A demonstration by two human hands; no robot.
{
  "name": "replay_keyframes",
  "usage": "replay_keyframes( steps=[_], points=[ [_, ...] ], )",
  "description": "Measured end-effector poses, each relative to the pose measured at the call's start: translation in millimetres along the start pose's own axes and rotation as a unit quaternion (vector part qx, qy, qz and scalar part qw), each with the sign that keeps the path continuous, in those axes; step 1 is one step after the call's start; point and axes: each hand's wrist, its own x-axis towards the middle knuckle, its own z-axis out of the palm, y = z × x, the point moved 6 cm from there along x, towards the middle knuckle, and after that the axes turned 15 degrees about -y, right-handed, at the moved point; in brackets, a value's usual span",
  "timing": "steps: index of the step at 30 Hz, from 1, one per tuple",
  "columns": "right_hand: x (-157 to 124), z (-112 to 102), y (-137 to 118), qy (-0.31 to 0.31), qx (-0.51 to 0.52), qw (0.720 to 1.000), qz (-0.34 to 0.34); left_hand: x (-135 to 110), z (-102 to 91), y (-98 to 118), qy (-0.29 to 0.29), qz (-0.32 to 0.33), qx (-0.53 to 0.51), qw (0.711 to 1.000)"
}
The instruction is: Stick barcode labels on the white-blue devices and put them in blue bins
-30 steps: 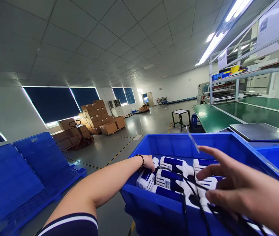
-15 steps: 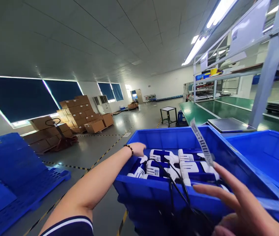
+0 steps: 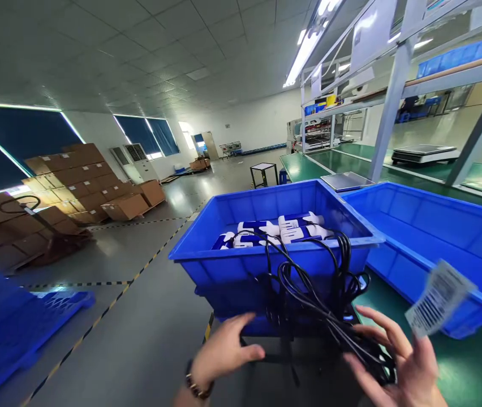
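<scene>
Several white-and-blue corded devices (image 3: 258,228) lie in a blue plastic bin (image 3: 241,264); I cannot make out their kind. Their black cables (image 3: 309,291) hang over the bin's near wall in loops. My right hand (image 3: 406,362) has its fingers curled around the lower end of the cable bundle. A barcode label (image 3: 438,297) sticks up from one fingertip of that hand. Low in front of the bin, my left hand (image 3: 226,350) holds nothing, thumb and fingers apart, slightly blurred.
A second blue bin (image 3: 419,226) stands to the right by the green workbench (image 3: 306,167), which carries flat scales (image 3: 347,181). A metal shelf frame (image 3: 394,96) rises above it. To the left are blue pallets (image 3: 54,316), a pallet jack (image 3: 46,226) and stacked cartons (image 3: 80,181).
My left hand has come out of the bin and down in front of it. My right hand has moved down and right, now around the cables, label still on a fingertip. The view has turned right.
</scene>
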Motion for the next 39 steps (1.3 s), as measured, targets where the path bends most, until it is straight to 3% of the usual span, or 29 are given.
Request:
replay_keyframes(
  steps=[2,5,7,10,12,14,17,19,21,24,26,28,32,36,39],
  points=[
    [-1,2,-22,0.004,0.038,0.999,0.013,34,23.0,-6,0.071,0.090,-0.128,0.985],
    [2,-11,-46,0.049,0.104,0.992,0.060,69,43.0,3,0.154,0.175,-0.265,0.936],
    [1,-12,-55,0.035,0.083,0.995,0.036,80,49.5,12,0.176,0.180,-0.323,0.912],
    [-15,6,-51,-0.015,0.001,0.999,-0.030,78,50.2,20,0.174,0.177,-0.370,0.895],
    [-31,23,-41,-0.043,-0.002,0.998,-0.053,66,48.5,19,0.143,0.190,-0.383,0.893],
    [-43,39,-36,-0.087,0.028,0.994,-0.066,55,51.5,16,0.064,0.218,-0.413,0.882],
    [-51,56,-43,-0.137,0.050,0.986,-0.081,46,67.5,20,-0.110,0.302,-0.491,0.810],
    [-52,65,-46,-0.159,0.032,0.983,-0.089,49,78.6,27,-0.175,0.349,-0.526,0.756],
    [-55,70,-38,-0.153,-0.002,0.985,-0.080,60,85.3,31,-0.166,0.370,-0.549,0.730],
    [-67,56,-14,-0.037,-0.053,0.996,-0.055,74,89.0,33,-0.142,0.384,-0.584,0.701],
    [-77,43,2,0.026,-0.054,0.997,-0.043,75,89.7,33,-0.160,0.386,-0.591,0.690],
    [-82,39,13,0.020,-0.031,0.999,-0.040,71,89.2,31,-0.189,0.385,-0.592,0.683],
    [-76,56,19,-0.023,-0.034,0.998,-0.056,62,88.4,28,-0.246,0.386,-0.589,0.666],
    [-62,72,20,-0.025,-0.097,0.992,-0.082,63,80.1,29,-0.224,0.407,-0.587,0.663],
    [-56,77,21,-0.057,-0.080,0.990,-0.100,61,68.9,29,-0.224,0.426,-0.565,0.670]
  ],
)
